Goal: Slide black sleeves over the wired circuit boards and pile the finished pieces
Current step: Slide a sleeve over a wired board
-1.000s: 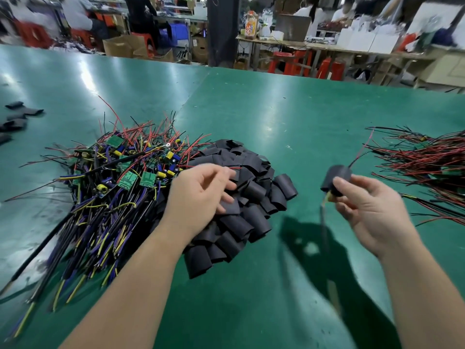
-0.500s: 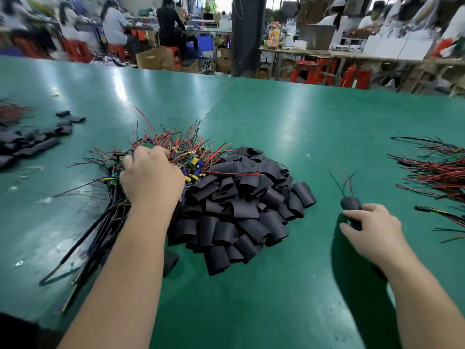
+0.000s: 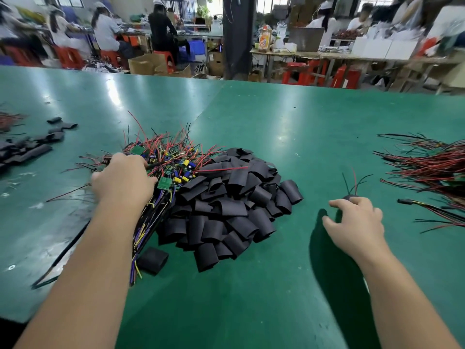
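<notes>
At the centre left of the frame, the left hand (image 3: pixel 123 181) is sunk into the heap of wired circuit boards (image 3: pixel 173 167), which lies against the left edge of the mound of black sleeves (image 3: pixel 234 200) on the green counter (image 3: pixel 289 117). Its fingers (image 3: pixel 141 159) are bent down among the red and black leads; whether a board is already pinched cannot be told, since the back of the hand hides them. At the lower right, the right hand (image 3: pixel 357 222) is held over a single sleeved piece (image 3: pixel 350 197) whose thin wires stick upward. The fingers there are loosely spread and relaxed, resting on the piece with no clear grip. The pile of finished pieces (image 3: pixel 427 170) is seen at the right edge, near that hand but apart from it. The step in hand is judged to be the picking of the next board. It is best done by one board being singled out by its green edge and lifted straight up, so that the tangled leads of its neighbours are not dragged along. The sleeved piece should be pushed fully onto the finished pile, so that the space in front is kept free for the next sleeve.
</notes>
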`<state>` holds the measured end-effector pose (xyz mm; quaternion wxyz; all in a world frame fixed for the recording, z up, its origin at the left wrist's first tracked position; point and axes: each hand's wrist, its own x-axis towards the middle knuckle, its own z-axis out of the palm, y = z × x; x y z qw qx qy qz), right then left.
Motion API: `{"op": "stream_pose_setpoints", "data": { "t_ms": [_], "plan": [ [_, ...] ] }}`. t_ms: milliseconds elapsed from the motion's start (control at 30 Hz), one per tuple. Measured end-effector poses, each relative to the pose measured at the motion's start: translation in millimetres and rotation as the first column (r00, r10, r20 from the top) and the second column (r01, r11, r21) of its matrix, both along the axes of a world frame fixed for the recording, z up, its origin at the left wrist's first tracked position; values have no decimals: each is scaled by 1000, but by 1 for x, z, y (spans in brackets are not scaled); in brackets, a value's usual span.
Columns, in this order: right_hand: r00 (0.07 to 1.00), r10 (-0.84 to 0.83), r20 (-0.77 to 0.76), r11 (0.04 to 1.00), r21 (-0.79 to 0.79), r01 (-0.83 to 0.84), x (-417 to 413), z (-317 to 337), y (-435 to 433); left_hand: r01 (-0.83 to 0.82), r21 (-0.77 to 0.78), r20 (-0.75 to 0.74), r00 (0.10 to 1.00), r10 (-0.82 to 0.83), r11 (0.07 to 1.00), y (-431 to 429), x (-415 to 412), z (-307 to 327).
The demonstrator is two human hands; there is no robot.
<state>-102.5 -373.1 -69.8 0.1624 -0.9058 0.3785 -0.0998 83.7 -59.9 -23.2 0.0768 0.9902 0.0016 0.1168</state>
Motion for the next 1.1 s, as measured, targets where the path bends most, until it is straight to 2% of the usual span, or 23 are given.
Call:
{"op": "stream_pose_setpoints", "data": {
  "t_ms": [100,233,400,533,600,700,767,833,867,900,933,1000,1033,1100],
  "plan": [
    [1000,8,23,1000,20,-8,-1,1,3,115,-181,36,993,-111,977,0,1,6],
    [998,19,62,998,51,-22,-1,3,6,218,-261,89,976,-201,940,1,-2,7],
    [994,24,104,999,20,-26,-1,5,10,217,-369,289,951,-111,904,0,-11,2],
    [987,27,157,999,16,-30,-1,6,12,219,-470,383,923,-26,855,-3,-16,5],
    [973,41,228,999,8,-44,-2,6,13,270,-497,458,889,-15,825,-5,-16,11],
    [879,89,468,996,-14,-94,-3,7,15,455,-433,622,775,-107,778,-14,-23,23],
    [775,47,631,963,178,-203,-2,11,20,569,-373,689,699,-193,733,-24,-31,29],
    [687,-16,727,777,441,-448,-1,18,32,656,-329,717,642,-273,679,-38,-39,31],
    [679,-16,734,677,508,-533,-1,20,38,687,-322,717,626,-306,652,-45,-43,30],
    [694,43,718,628,521,-578,-2,20,42,706,-320,711,620,-332,632,-52,-47,29],
    [725,152,672,631,498,-594,-2,18,45,716,-324,703,620,-349,618,-59,-51,26],
    [781,383,494,708,385,-591,-1,13,48,723,-342,686,629,-366,600,-69,-57,20],
    [793,422,439,735,347,-583,0,11,49,725,-348,680,632,-371,595,-73,-60,18],
    [800,349,487,732,392,-558,2,10,53,735,-355,676,629,-384,578,-78,-63,13]
  ]
}}
